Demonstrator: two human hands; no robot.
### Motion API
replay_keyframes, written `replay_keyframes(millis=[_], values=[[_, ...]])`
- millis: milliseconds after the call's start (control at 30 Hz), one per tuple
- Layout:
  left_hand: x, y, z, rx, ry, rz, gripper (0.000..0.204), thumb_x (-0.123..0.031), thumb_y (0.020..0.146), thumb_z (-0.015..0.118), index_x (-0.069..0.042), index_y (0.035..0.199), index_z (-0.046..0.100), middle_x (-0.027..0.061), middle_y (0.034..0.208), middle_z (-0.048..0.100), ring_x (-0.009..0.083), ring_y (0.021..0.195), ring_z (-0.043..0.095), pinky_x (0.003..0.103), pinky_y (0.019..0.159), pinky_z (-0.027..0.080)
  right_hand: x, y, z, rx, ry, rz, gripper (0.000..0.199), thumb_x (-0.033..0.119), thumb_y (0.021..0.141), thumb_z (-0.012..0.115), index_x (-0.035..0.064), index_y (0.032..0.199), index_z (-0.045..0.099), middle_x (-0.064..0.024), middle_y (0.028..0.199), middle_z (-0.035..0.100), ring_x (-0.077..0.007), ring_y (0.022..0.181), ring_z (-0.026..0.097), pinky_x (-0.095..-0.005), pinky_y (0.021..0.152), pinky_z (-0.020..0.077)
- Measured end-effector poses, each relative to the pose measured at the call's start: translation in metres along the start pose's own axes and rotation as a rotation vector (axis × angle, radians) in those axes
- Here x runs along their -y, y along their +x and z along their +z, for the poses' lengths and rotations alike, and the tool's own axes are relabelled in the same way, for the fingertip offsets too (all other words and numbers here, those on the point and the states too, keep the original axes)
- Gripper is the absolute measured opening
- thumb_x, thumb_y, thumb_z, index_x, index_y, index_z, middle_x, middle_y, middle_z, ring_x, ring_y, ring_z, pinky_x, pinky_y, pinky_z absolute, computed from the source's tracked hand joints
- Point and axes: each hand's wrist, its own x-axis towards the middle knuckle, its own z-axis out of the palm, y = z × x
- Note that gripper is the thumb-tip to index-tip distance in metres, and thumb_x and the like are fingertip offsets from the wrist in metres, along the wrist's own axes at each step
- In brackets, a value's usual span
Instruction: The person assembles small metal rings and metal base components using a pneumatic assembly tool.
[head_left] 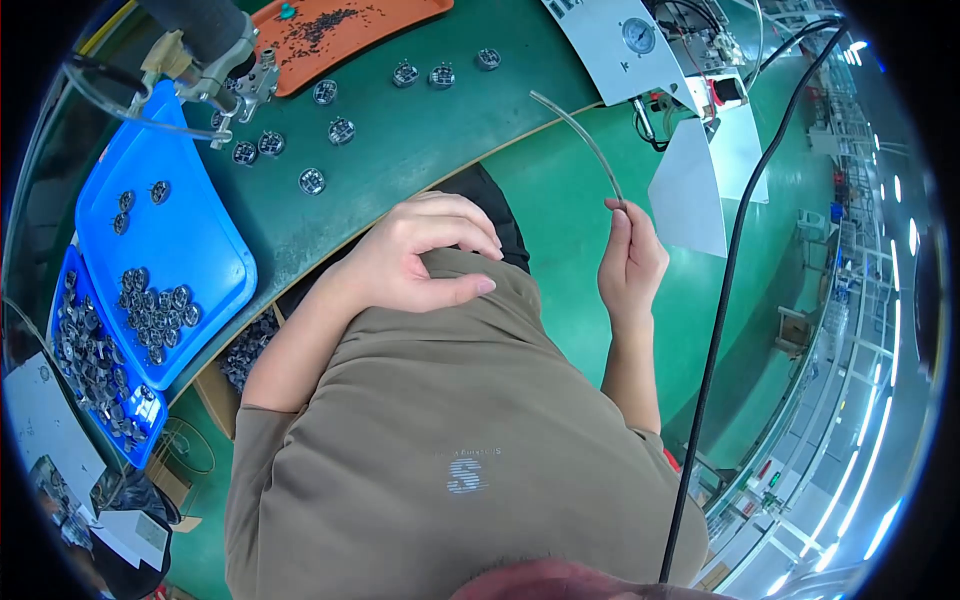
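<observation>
I see the right hand (630, 262) w/ fingertips pinched together on the lower end of a thin clear tube (580, 140); the tube arcs up and left from the hand, over the green bench (420, 140) edge. Left hand (425, 255) lies loosely curled, holding nothing, on the olive shirt (450, 400), just below that bench edge. Small round metal parts (312, 180) sit on the bench, well apart from both hands; blue tray (190, 250) at its left end.

Dark green flat work table (420, 150); bright blue rectangular plastic trays (180, 250) holding silvery grey round metal parts (155, 300); orange flat plastic tray (340, 30) speckled with small dark bits; plain olive-brown cotton shirt (450, 420) with a pale chest print; translucent clear thin plastic tube (580, 140); black rubber cable (730, 260); white metal machine panel (610, 50).
</observation>
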Motion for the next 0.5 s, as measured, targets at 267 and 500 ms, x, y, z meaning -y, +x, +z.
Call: replay_keyframes(millis=[267,500], values=[[-0.002,0.005,-0.001,-0.020,0.052,0.012,0.022,-0.010,0.073,0.084,-0.007,0.092,0.073,0.0074,0.099,0.073,0.0241,0.088,0.070,0.035,0.080,0.054,0.003,0.002,-0.008,0.031,-0.002,-0.032,0.013,0.003,0.101,0.058,-0.0020,0.104,0.069,-0.0053,0.062,0.052,-0.0126,0.051,0.047,-0.0282,0.051,0.0387],[0.001,0.010,0.002,-0.055,0.011,-0.051,0.024,-0.005,0.078,0.080,-0.004,0.101,0.073,0.0109,0.107,0.072,0.0223,0.093,0.070,0.034,0.083,0.054,0.015,0.007,-0.015,0.042,0.043,-0.050,0.012,0.004,0.101,0.058,-0.0014,0.104,0.068,-0.0048,0.061,0.051,-0.0139,0.050,0.049,-0.0289,0.051,0.0390]])
